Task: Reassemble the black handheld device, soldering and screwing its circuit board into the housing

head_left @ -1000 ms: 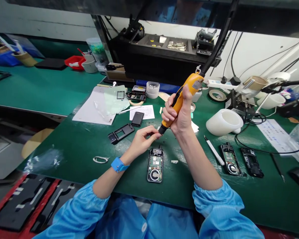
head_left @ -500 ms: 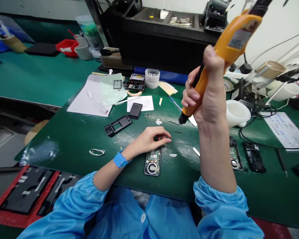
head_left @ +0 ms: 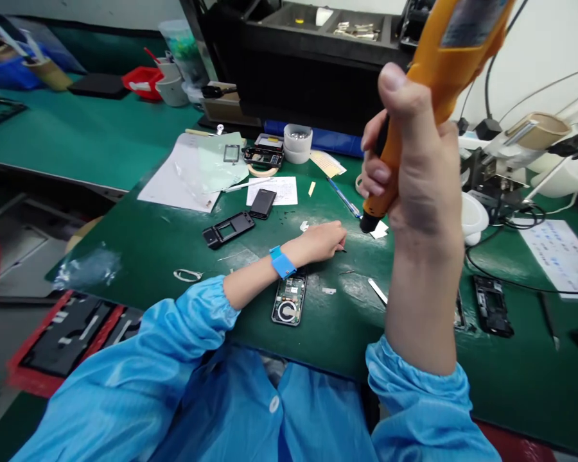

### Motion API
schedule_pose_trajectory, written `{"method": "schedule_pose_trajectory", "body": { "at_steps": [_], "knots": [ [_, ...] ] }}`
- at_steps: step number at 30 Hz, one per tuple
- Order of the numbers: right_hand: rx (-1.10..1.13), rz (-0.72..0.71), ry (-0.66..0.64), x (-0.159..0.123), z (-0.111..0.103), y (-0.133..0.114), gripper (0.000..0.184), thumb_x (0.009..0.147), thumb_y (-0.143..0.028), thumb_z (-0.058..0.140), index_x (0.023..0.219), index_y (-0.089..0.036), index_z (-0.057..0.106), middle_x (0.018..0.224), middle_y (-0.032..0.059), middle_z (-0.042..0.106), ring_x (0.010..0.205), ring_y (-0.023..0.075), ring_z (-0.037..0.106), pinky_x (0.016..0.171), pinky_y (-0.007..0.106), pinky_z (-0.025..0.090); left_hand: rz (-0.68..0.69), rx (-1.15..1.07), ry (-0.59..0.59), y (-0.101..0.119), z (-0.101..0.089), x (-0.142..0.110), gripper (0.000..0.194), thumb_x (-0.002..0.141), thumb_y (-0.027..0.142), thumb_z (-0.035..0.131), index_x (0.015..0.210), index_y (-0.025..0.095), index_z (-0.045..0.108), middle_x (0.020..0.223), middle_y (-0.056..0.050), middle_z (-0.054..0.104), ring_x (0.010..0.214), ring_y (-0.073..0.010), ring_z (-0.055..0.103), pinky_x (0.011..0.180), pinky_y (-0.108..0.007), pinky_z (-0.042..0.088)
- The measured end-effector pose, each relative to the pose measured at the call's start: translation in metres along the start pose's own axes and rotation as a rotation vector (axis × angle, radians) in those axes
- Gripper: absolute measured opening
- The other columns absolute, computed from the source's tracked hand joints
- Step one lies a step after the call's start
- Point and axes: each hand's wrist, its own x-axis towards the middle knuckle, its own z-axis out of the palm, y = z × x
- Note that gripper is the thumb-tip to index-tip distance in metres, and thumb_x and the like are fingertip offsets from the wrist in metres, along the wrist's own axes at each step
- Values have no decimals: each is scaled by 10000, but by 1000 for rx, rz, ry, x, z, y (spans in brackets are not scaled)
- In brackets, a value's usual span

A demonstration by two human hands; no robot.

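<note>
Head view: the left hand (head_left: 324, 241) has reached past the opened phone (head_left: 289, 300), lower centre, its pinch unclear; the right hand (head_left: 421, 154) grips an orange electric screwdriver (head_left: 450, 61), upper right, apparently driving nothing.

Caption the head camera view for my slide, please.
Right hand grips an orange tool above a green bench; left hand reaches past an opened handset.

My right hand (head_left: 417, 160) is raised in a wrapped grip, thumb uppermost, forearm (head_left: 424, 301) lifted; my left arm (head_left: 251, 280) reaches inward, left hand (head_left: 322, 242) low, fingers (head_left: 340, 239) curled.
</note>
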Motion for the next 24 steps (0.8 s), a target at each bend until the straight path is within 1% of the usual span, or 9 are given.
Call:
{"method": "schedule_pose_trajectory", "body": {
  "at_steps": [4, 8, 10, 13, 15, 18, 19, 21, 24],
  "knots": [
    [16, -3, 19, 1, 0, 3, 401, 940, -544, 787, 695, -276, 618, 566, -39, 378, 499, 133, 377, 423, 319, 331, 12, -49, 107, -11, -12, -18, 102, 1047, 116, 620, 1011, 178, 692, 1102, -102, 737, 1050, -261, 711, 921, -381, 561],
    [-22, -58, 17, 1, 5, 9, 418, 988, -553, 722, 688, -276, 636, 578, -49, 306, 466, 125, 328, 442, 328, 329, 62, -191, 255, -19, -25, -46, 182, 1133, 188, 554, 1232, 180, 707, 1156, -92, 756, 1039, -207, 718, 951, -350, 573],
    [5, -39, 2, 3, 11, 15, 444, 1005, -573, 676, 680, -277, 619, 580, -53, 292, 456, 118, 301, 437, 321, 327, 122, -321, 359, -23, -28, -58, 189, 1130, 207, 572, 1187, 188, 752, 1135, -92, 763, 1027, -204, 720, 930, -344, 577],
    [93, 58, 14, 8, 22, 27, 489, 1000, -605, 625, 648, -271, 558, 543, -58, 288, 443, 110, 286, 406, 297, 320, 157, -516, 471, -27, -28, -68, 148, 1093, 234, 646, 1106, 195, 788, 1096, -86, 782, 1003, -204, 728, 888, -331, 585],
    [143, 82, 17, 11, 29, 35, 547, 926, -703, 686, 626, -271, 537, 495, -74, 276, 415, 99, 276, 378, 282, 298, 145, -583, 489, -28, -26, -69, 125, 1068, 248, 681, 1086, 191, 791, 1084, -85, 791, 990, -202, 734, 874, -322, 588],
    [202, 80, 8, 12, 38, 45, 673, 714, -872, 815, 602, -270, 535, 441, -104, 257, 369, 79, 254, 352, 268, 258, 134, -606, 493, -30, -25, -70, 116, 1049, 271, 710, 1059, 188, 790, 1065, -87, 797, 962, -202, 738, 846, -316, 589],
    [221, 83, 16, 12, 41, 47, 698, 678, -898, 825, 596, -268, 536, 431, -110, 252, 359, 73, 243, 349, 262, 245, 128, -604, 498, -31, -26, -71, 116, 1045, 276, 714, 1050, 188, 789, 1060, -87, 798, 956, -203, 738, 844, -317, 590],
    [249, 95, 22, 10, 47, 50, 717, 662, -909, 832, 581, -261, 536, 416, -118, 249, 346, 61, 222, 346, 250, 229, 113, -608, 508, -34, -29, -74, 114, 1037, 277, 719, 1037, 188, 790, 1053, -86, 802, 953, -205, 739, 862, -323, 594],
    [283, 73, 29, 7, 54, 53, 712, 744, -893, 789, 567, -254, 531, 406, -122, 235, 330, 50, 188, 342, 236, 192, 89, -621, 508, -40, -34, -80, 112, 1016, 280, 731, 1011, 187, 793, 1024, -78, 810, 933, -204, 743, 878, -326, 596]
  ]
}}
